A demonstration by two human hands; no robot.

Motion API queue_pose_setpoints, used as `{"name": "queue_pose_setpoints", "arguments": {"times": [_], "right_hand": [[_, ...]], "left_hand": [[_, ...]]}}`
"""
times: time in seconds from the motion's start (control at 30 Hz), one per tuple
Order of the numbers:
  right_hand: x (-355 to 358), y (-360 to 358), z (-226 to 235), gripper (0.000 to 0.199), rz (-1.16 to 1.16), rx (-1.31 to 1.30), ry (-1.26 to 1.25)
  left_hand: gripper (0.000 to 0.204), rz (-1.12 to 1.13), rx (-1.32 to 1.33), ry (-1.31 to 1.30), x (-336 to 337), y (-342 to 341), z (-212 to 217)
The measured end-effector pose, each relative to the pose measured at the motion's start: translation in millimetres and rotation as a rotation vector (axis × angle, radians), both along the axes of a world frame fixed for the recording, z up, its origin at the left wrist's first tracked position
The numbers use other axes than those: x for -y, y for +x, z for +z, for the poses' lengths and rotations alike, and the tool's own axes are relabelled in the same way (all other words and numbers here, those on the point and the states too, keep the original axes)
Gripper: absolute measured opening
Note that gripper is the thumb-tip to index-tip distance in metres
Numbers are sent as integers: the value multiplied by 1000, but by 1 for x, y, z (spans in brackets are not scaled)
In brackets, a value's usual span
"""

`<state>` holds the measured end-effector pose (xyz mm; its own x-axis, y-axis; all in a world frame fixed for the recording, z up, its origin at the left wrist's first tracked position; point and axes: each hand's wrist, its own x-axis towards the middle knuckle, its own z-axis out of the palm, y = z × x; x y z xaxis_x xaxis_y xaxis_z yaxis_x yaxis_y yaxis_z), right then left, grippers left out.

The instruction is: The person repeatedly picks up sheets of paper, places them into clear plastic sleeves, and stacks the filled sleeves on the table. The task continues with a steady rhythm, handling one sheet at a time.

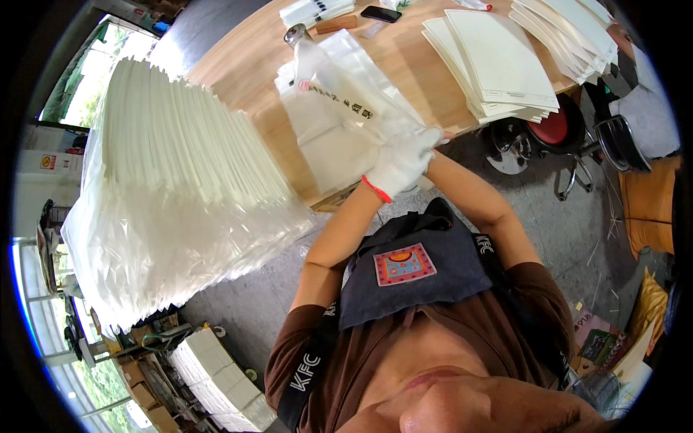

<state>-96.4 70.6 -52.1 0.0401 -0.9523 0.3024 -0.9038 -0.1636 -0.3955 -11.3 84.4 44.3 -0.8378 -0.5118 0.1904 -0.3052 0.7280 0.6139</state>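
My left hand (401, 160), in a white knit glove with a red cuff, is at the table's near edge. Its fingers close around the near end of a clear plastic bag (336, 90) with dark printed characters and a red mark. My right hand (436, 138) meets it there; most of it is hidden behind the glove, so its grip does not show. Beneath the bag lies a pile of flat translucent bags (317, 148). At the bag's far end is a round shiny metal object (296, 33).
A tall plastic-wrapped stack of white sheets (188, 166) stands left of the table (238, 72). Cream card stacks (498, 61) lie at right, with more beyond. A black phone (380, 14) and wooden block (336, 24) sit at the far side. A red-seated stool (552, 126) stands right.
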Motion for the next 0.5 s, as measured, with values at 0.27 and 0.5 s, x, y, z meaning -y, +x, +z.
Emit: {"name": "queue_pose_setpoints", "arguments": {"times": [0.27, 0.5], "right_hand": [[-81, -14, 39, 29, -5, -197, -472], [-39, -57, -37, 39, -223, -295, 485]], "left_hand": [[29, 319, -83, 148, 11, 67, -111], [12, 794, 133, -130, -3, 154, -147]]}}
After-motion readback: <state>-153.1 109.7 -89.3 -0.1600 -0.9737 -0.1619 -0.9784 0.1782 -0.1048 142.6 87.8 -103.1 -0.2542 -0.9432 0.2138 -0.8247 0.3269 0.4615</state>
